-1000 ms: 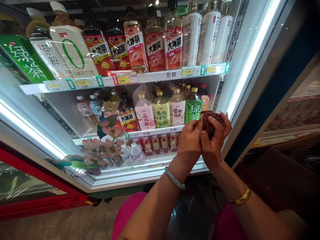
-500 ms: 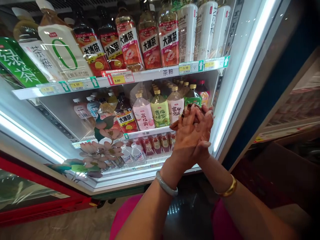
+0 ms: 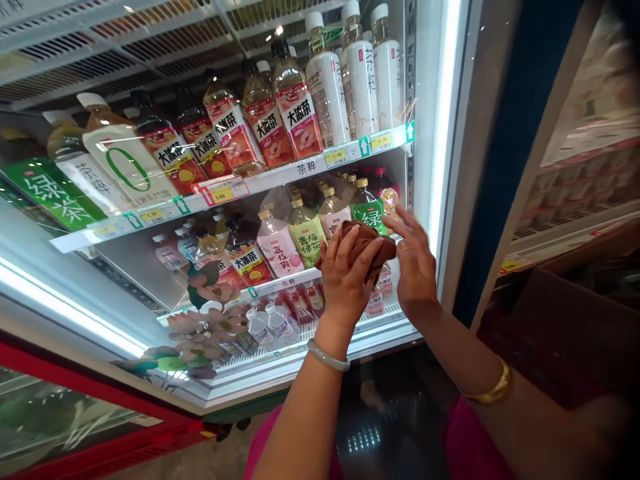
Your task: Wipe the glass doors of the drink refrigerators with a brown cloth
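A crumpled brown cloth (image 3: 373, 252) is bunched in my left hand (image 3: 347, 277), its fingers curled over it. A pale bangle circles that wrist. Just to the right, my right hand (image 3: 416, 267) is raised with the fingers stretched out and slightly apart, nothing in it; a gold bangle is on that wrist. Both hands are in front of the glass (image 3: 295, 363) of a lit drinks fridge. Behind them, bottles of green tea (image 3: 367, 203) and other drinks are partly covered by the cloth and fingers.
Large tea bottles (image 3: 300, 110) line the upper shelf (image 3: 280, 177), which carries price tags. Smaller bottles fill the shelves below. Flower decals (image 3: 210, 327) stick to the glass at lower left. A red cabinet (image 3: 100, 407) stands left, and a dark blue frame (image 3: 510, 147) rises right.
My hands were pressed together over the cloth; now the right hand has come away to the right, and the cloth shows in my left hand. The view has shifted, showing more of the fridge's top.
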`<action>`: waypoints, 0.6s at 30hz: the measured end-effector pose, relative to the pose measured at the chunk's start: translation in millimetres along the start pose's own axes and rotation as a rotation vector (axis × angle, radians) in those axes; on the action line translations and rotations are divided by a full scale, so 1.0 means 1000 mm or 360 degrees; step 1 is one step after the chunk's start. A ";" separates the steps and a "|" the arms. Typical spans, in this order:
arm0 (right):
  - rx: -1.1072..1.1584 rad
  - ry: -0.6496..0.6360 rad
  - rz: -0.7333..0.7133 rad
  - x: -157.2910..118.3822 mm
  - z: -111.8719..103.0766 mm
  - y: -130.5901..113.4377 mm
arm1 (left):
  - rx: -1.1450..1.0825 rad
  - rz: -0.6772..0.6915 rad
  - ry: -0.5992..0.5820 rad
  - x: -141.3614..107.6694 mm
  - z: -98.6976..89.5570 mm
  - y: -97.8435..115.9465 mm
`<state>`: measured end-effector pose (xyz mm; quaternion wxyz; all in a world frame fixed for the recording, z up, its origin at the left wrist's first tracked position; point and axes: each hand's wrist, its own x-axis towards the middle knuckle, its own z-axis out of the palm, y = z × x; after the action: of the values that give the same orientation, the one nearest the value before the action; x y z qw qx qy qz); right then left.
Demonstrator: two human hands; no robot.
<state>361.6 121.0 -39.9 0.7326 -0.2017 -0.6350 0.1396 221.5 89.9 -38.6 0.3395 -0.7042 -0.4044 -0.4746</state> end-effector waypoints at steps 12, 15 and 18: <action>-0.0799 -0.0218 -0.0475 -0.029 0.066 0.017 | 0.0285 -0.0169 0.0261 -0.022 -0.042 -0.024; -0.0909 -0.0136 -0.0486 -0.035 0.075 0.024 | 0.0375 -0.0100 0.0175 -0.023 -0.059 -0.038; -0.0990 -0.0133 -0.0508 -0.036 0.079 0.027 | 0.0412 -0.0256 0.0358 -0.021 -0.081 -0.058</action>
<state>279.6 137.6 -75.8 0.6221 -0.3075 -0.7000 -0.1686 132.9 40.4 -27.5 0.4313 -0.5625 -0.4765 -0.5200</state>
